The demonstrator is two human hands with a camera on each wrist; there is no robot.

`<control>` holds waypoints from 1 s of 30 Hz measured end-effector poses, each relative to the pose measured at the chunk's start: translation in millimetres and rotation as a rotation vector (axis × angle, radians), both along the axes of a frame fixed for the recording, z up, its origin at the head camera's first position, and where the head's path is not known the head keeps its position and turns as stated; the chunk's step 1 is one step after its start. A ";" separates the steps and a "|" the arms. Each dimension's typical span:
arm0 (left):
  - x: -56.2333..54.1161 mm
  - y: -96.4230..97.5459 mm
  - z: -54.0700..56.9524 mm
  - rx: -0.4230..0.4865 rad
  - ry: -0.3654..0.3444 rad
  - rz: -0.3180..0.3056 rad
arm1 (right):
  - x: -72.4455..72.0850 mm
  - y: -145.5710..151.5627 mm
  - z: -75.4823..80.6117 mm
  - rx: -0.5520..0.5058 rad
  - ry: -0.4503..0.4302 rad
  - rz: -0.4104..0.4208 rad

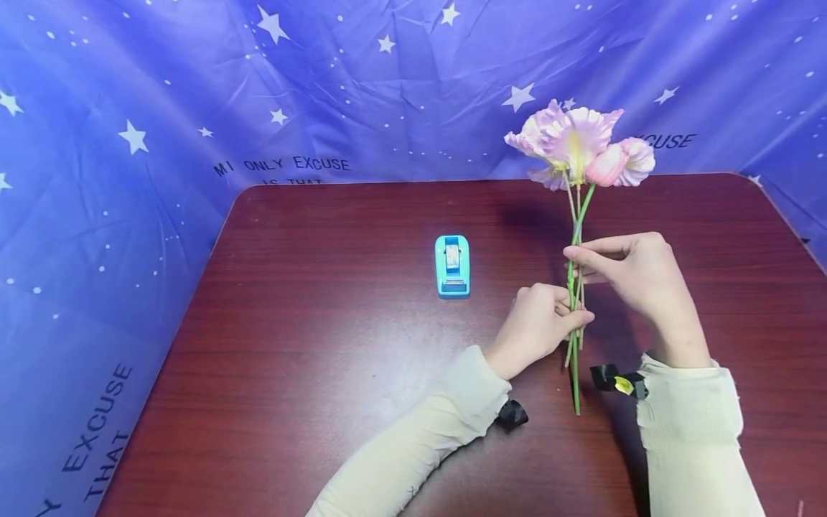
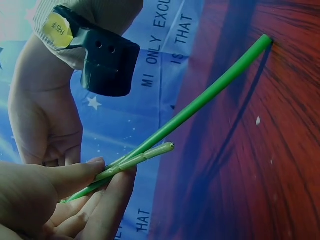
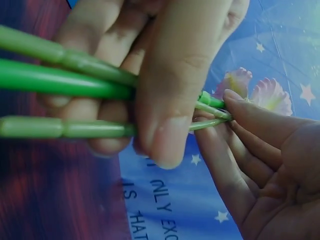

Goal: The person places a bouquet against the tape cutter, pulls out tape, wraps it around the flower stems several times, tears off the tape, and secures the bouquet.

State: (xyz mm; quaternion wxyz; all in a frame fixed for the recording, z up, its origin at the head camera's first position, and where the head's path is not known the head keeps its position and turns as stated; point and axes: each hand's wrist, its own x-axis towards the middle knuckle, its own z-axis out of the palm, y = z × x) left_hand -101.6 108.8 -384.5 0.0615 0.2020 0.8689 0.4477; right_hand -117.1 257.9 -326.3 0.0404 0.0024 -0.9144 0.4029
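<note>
A small bunch of artificial flowers [image 1: 578, 140] stands nearly upright over the right part of the table, with lilac-pink ruffled blooms and a pink bud. Its stems [image 3: 65, 82] are bright green and paler green, and cross each other. My left hand [image 1: 536, 323] pinches them lower down between thumb and fingers. Just above, my right hand [image 1: 646, 276] pinches the same stems below the blooms. The thick green stem [image 2: 210, 95] reaches well past my left hand, its end right at the tabletop; a paler stem [image 2: 155, 151] ends sooner.
A blue tape dispenser [image 1: 453, 283] sits on the dark red wooden table [image 1: 310, 287], left of my hands. Behind the table hangs a blue curtain [image 1: 388, 93] with white stars and lettering. Black wrist cameras [image 2: 110, 62] are strapped at both cuffs.
</note>
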 end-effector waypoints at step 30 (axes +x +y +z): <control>-3.5 63.0 -7.1 -0.090 -0.043 -0.026 | -3.4 54.8 -4.0 0.242 -0.155 0.012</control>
